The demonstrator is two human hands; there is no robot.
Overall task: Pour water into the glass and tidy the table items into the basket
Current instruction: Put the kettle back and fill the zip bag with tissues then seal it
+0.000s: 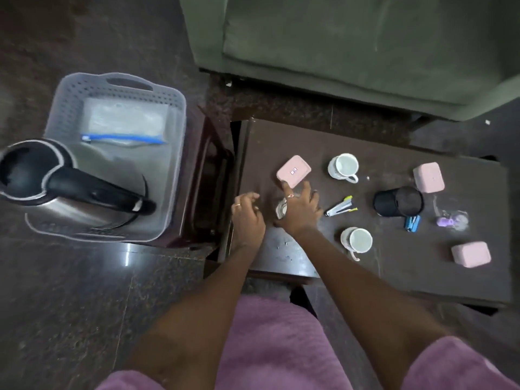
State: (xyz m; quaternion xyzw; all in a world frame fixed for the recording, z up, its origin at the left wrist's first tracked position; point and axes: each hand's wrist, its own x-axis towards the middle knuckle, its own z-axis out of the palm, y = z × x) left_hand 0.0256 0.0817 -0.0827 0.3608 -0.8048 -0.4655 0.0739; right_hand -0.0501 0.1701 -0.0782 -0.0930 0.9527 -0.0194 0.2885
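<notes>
The right hand (299, 211) forms the main grip: its fingers are spread and curved over the top of the small clear glass (282, 210), which stands on the tabletop (394, 277) under the palm. The index fingertip reaches past the glass and touches the near edge of a pink case (294, 170). Whether the fingers actually clamp the glass cannot be told; most of the glass is hidden by the hand.

The left hand (247, 218) rests just beside the glass on the left, at the tabletop's left edge, fingers curled loosely inward. Whether anything lies inside that curl cannot be told.

To the right of the grip lies a stapler (341, 207). Beyond it stands a white mug (343, 166); nearer the person stands a second white mug (356, 240). Further right are a black mesh cup (398, 201) on its side, a small blue item (412, 222) and two more pink cases (428, 177) (471, 254). A bare patch of tabletop lies between the grip and the near edge.

Left of the grip, across a narrow gap, a grey basket (118, 88) sits on a dark stool (205, 170). It holds a zip pouch (125, 122) and a steel kettle (70, 187).
</notes>
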